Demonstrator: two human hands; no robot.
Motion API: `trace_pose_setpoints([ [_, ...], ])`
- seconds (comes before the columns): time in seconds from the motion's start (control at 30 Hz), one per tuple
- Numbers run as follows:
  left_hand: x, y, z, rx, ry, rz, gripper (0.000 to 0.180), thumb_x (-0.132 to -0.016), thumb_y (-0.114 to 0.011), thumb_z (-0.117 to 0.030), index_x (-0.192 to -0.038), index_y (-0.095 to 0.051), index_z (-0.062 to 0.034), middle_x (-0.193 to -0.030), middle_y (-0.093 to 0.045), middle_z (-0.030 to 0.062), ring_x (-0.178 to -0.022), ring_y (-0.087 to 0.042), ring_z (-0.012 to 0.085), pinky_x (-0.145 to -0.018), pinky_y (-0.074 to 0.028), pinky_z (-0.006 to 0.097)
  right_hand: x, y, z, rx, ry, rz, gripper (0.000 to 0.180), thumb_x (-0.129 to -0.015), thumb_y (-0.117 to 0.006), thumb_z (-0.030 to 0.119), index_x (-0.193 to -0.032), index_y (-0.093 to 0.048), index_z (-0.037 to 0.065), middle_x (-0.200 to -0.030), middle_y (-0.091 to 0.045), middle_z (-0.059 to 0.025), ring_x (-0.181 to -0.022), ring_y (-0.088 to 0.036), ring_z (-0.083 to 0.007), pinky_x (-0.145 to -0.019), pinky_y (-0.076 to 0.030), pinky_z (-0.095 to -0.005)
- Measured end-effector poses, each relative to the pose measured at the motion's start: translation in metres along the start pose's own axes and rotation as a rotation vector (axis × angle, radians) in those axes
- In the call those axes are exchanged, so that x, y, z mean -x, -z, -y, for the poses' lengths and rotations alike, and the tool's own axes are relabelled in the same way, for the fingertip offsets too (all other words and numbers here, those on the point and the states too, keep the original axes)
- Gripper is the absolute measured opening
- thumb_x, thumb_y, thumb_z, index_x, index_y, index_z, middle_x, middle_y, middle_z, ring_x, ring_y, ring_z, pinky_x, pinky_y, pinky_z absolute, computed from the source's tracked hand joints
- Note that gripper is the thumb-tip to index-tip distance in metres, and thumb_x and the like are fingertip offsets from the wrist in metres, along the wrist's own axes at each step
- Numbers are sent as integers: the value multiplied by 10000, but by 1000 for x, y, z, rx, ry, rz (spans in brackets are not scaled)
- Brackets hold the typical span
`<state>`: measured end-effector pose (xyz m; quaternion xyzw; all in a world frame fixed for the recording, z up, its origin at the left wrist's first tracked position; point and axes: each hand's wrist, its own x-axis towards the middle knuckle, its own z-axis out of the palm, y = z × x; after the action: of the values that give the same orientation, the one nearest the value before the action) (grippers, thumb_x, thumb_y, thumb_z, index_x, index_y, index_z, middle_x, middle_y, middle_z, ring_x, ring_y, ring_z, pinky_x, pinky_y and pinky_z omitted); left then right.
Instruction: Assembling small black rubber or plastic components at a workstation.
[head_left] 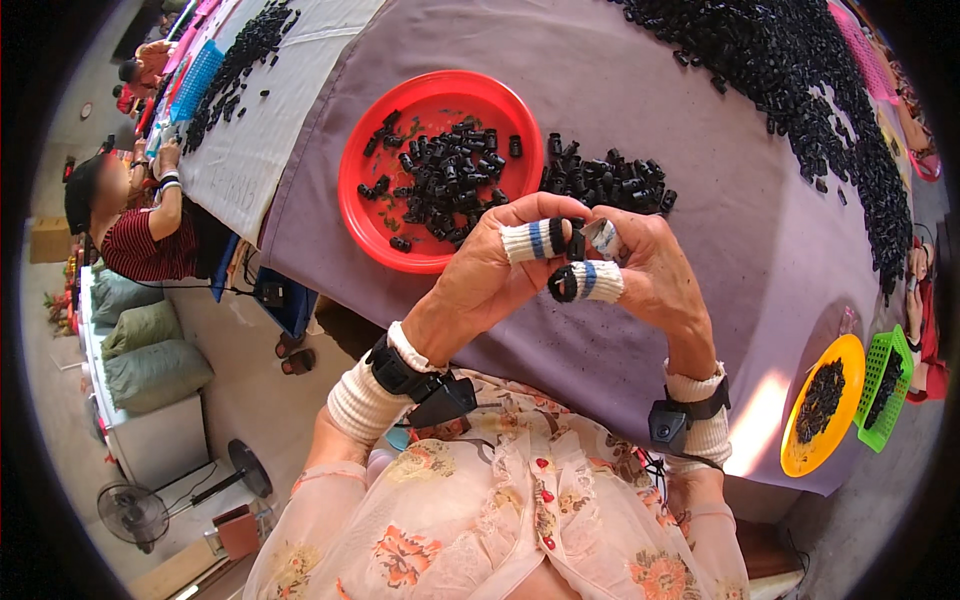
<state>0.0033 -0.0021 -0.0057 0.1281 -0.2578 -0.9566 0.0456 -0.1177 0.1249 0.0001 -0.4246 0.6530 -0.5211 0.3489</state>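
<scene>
My left hand (480, 270) and my right hand (660, 265) meet above the near side of the cloth-covered table. Between their fingertips is a small black plastic part (576, 244), pinched from both sides; my fingers hide much of it. White knitted covers with blue stripes and dark ends wrap some of my fingers. Just beyond my left hand lies a red round tray (352, 200) holding many black cylindrical parts (450, 165). A loose pile of similar parts (615, 180) rests on the cloth to the tray's right, behind my fingers.
A large heap of black parts (770, 70) spreads over the far right of the purple-grey cloth (420, 40). At right are a yellow plate (792, 445) and a green basket (868, 432), both with parts. Another person (150, 235) works at left, near a blue basket (197, 80).
</scene>
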Motion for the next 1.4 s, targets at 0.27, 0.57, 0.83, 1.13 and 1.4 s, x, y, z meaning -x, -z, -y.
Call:
trace_pose_setpoints([
  [0.27, -1, 4, 1, -31, 11, 36, 273, -830, -605, -118, -1069, -545, 2, -976, -614, 92, -887, -601, 152, -814, -488, 288, 2, -2, -6, -59, 9, 4, 438, -657, -749, 391, -663, -508, 24, -530, -416, 16, -508, -364, -76, -442, -305, -266],
  [0.57, -1, 2, 2, -145, -119, -11, 243, -840, -597, -134, -1049, -553, -17, -920, -608, 51, -834, -588, 109, -757, -479, 263, 4, 1, 7, -54, 81, -113, 267, -685, -740, 178, -756, -534, 24, -578, -478, 0, -542, -403, -56, -472, -363, -222],
  [0.83, 1, -2, 1, -129, -92, -70, 184, -871, -549, -158, -992, -583, -24, -906, -600, 45, -799, -579, 107, -735, -488, 287, 7, 4, 9, 23, 146, -126, 166, -704, -687, 47, -815, -565, 26, -600, -522, -15, -550, -443, -58, -486, -393, -223],
  [1.13, 10, 0, -10, -182, 93, -3, 286, -839, -580, -126, -1084, -538, 16, -922, -594, 75, -781, -591, 154, -702, -503, 297, 8, 7, 4, 127, 243, -128, 215, -654, -651, -17, -844, -571, 43, -626, -573, -70, -529, -529, -148, -509, -429, -246],
  [1.4, 9, 3, -7, -202, 67, -15, 326, -830, -572, -86, -1133, -512, 21, -938, -589, 93, -786, -589, 167, -707, -490, 297, 7, 5, 4, 132, 206, -130, 189, -670, -641, -13, -839, -572, 36, -634, -581, -44, -541, -523, -115, -510, -425, -239],
])
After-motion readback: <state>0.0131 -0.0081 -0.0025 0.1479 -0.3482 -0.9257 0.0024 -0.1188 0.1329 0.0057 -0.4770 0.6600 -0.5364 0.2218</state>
